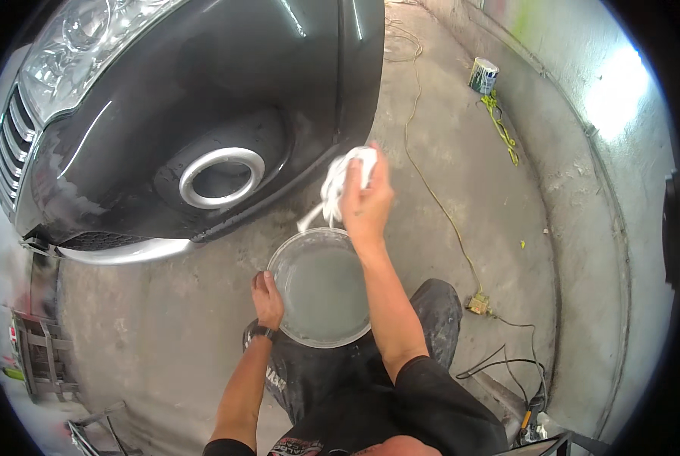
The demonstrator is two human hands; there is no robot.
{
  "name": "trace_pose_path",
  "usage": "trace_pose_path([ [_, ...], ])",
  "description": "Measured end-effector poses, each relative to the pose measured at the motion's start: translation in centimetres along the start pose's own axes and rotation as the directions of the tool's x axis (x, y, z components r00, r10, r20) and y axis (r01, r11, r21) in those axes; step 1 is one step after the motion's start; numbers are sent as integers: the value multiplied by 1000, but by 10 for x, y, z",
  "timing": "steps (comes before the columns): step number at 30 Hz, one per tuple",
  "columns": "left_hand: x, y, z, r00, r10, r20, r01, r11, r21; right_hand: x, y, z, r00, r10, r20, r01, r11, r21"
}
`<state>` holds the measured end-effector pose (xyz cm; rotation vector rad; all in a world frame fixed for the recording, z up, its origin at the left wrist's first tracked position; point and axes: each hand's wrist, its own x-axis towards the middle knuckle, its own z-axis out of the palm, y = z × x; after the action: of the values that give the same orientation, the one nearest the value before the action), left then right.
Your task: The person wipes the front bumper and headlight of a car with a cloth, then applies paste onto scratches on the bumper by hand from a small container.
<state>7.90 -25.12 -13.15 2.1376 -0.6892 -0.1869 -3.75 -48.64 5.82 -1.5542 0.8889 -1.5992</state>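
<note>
A round bucket (273, 260) of cloudy grey-green water stands in front of my knees. On its left rim rests my left hand (267, 299), fingers closed round the edge, a dark watch on the wrist. Beyond the far rim, near the car's lower edge, my right hand (368, 199) is raised and grips a bunched white cloth (334, 185). A loose end of the cloth dangles toward the bucket. Slight motion blur softens the cloth and fingers. Close ahead is the dark grey car bumper (279, 83), dull and patchy in places, with a silver-ringed fog light opening (222, 178).
A yellowish cable (423, 163) runs along the concrete floor to a socket block (478, 304). A paint-stained can (483, 76) and a green strap (499, 133) lie by the right wall. Black cords (507, 361) are at lower right; a metal stand (47, 353) is at left.
</note>
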Motion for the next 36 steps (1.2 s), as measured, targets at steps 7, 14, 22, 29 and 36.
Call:
trace_pose_path([
  [7,-1,-1,4,997,72,-6,-71,996,51,-8,32,54,885,-438,160,449,892,-44],
  [14,-4,-5,-5,998,66,-10,-66,996,52,95,-50,77,792,-597,131,595,802,56],
  [22,-4,1,3,999,52,5,-51,998,-34,144,-115,79,754,-651,84,646,759,81],
  [29,-3,-22,-7,998,50,-43,-45,995,93,40,-181,130,303,-846,438,927,369,72],
  [36,-4,-1,11,1000,-13,1,13,1000,7,220,-154,66,783,-531,324,609,760,-225],
])
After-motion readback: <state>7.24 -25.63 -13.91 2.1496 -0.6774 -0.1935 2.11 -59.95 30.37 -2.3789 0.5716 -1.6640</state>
